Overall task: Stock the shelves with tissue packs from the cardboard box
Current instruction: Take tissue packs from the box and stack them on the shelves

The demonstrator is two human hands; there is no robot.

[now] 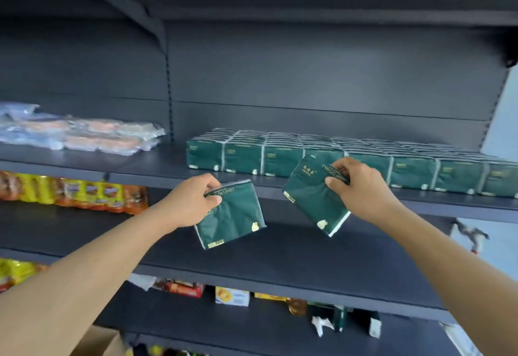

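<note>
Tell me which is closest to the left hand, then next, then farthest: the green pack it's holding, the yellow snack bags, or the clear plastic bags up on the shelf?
1. The green tissue pack: gripped in the left hand itself.
2. The yellow snack bags: one shelf lower, off to the left.
3. The clear plastic bags: higher up, far left on the stocked shelf.

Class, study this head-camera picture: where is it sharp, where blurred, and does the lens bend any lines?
Head view: the two dark green plastic tissue packs in the hands are fairly sharp; the clear plastic bags at far left and yellow snack packets smear with blur; the dark grey metal shelf edge bows from wide-angle distortion.
</note>
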